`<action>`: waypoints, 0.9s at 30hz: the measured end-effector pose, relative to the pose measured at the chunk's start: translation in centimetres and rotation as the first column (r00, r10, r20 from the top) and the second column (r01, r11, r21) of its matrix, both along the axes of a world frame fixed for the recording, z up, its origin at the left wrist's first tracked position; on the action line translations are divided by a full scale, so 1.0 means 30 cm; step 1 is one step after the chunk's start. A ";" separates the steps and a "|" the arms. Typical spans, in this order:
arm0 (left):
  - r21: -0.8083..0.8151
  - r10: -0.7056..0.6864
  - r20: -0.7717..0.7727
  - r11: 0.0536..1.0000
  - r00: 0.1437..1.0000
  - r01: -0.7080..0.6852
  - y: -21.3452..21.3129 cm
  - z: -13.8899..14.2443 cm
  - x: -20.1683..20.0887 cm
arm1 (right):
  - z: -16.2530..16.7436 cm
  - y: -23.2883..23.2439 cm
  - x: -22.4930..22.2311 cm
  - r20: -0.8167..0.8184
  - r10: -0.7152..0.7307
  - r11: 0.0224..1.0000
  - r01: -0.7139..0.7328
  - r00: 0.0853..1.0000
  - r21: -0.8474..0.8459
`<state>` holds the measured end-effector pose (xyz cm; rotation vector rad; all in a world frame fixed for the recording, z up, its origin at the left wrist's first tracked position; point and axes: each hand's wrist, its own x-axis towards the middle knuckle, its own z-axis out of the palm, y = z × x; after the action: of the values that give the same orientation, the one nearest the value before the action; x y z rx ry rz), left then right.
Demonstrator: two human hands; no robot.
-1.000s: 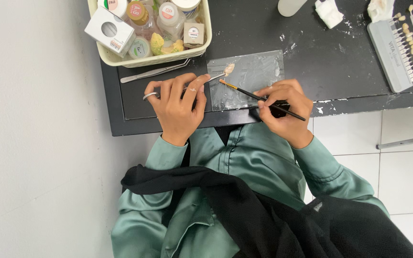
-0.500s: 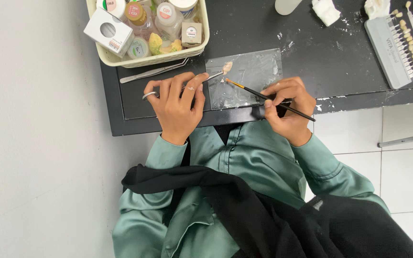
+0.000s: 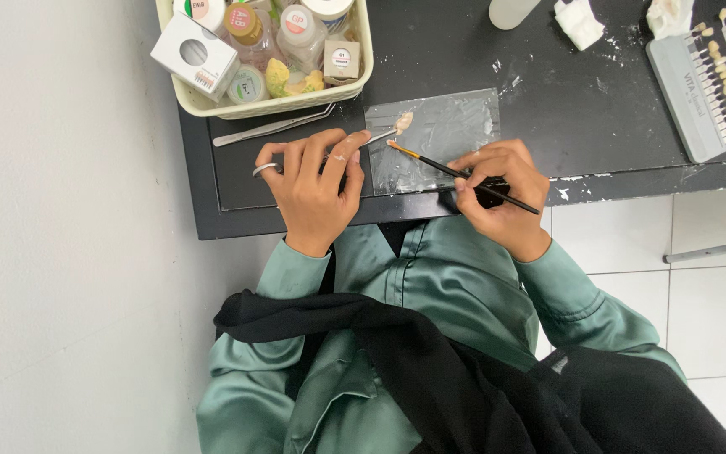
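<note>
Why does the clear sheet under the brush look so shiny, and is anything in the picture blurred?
In the head view, even overhead light gives soft, faint shadows. The clear sheet on the black table catches pale glare, so it looks milky. The left hand, the right hand and the thin brush are sharp. The tray and shade guide are cut off at the frame's edge.

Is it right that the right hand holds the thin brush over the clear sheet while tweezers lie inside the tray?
Not quite: the head view shows the tweezers lying on the black table beside the tray. The right hand does hold the brush over the clear sheet.
</note>
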<state>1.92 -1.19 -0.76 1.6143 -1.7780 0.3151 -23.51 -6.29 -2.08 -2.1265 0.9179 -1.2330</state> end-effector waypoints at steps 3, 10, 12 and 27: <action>0.001 -0.003 -0.004 1.000 1.000 0.003 0.001 -0.002 0.000 | -0.004 -0.005 -0.003 0.047 0.001 0.999 -0.002 0.999 0.034; -0.004 0.000 -0.007 1.000 1.000 0.000 -0.002 -0.001 -0.002 | 0.011 -0.003 -0.004 -0.003 -0.054 0.999 0.054 0.999 -0.003; -0.005 -0.001 -0.009 1.000 1.000 0.001 -0.002 0.000 -0.002 | 0.015 -0.002 0.000 -0.023 -0.041 0.998 0.040 0.999 -0.038; -0.003 0.002 -0.001 1.000 1.000 -0.002 0.000 0.000 -0.001 | 0.024 -0.009 0.005 0.042 0.002 0.998 -0.005 0.999 0.058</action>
<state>1.88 -1.20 -0.76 1.6134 -1.7747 0.3182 -23.37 -6.55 -1.36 -2.0485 0.9205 -1.2298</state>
